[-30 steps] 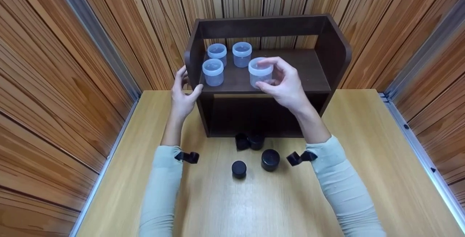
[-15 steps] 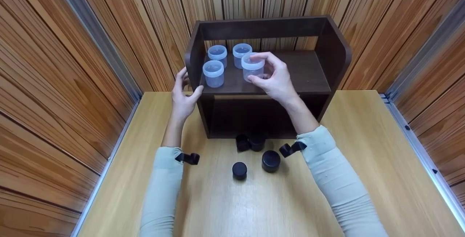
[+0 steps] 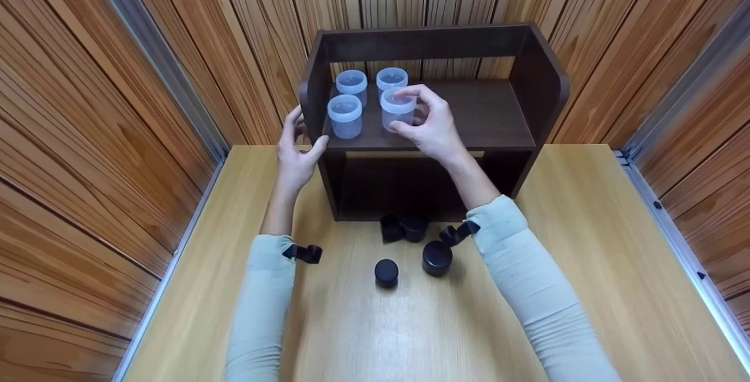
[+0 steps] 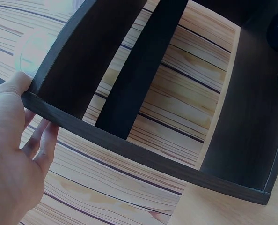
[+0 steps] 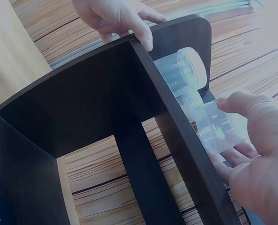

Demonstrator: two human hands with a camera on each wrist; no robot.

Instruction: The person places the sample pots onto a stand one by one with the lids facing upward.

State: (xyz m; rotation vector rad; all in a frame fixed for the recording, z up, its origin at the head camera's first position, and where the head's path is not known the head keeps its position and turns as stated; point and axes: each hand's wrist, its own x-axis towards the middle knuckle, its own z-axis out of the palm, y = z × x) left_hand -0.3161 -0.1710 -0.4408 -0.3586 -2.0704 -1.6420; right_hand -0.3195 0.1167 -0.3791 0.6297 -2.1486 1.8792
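Note:
My right hand point(image 3: 430, 124) holds a clear plastic jar point(image 3: 397, 109) upright at the front of the upper board of a dark brown shelf point(image 3: 469, 106). The thumb is low on its side and the fingers reach over the rim. In the right wrist view this jar point(image 5: 218, 126) is at the board, but I cannot tell whether its base touches. Three similar jars stand to its left and behind: front left point(image 3: 345, 118), back left point(image 3: 353, 84) and back middle point(image 3: 391, 79). My left hand point(image 3: 297, 156) grips the shelf's left side panel point(image 4: 106, 133), thumb at the front, fingers outside.
On the wooden table point(image 3: 375, 335) before the shelf are several black round containers, among them a larger one point(image 3: 437, 258) and a smaller one point(image 3: 386, 273). Wood-patterned walls point(image 3: 258, 48) enclose the back and sides.
My right hand has carried its jar left along the upper board, to the right of the front-left jar. The left hand stays on the shelf panel.

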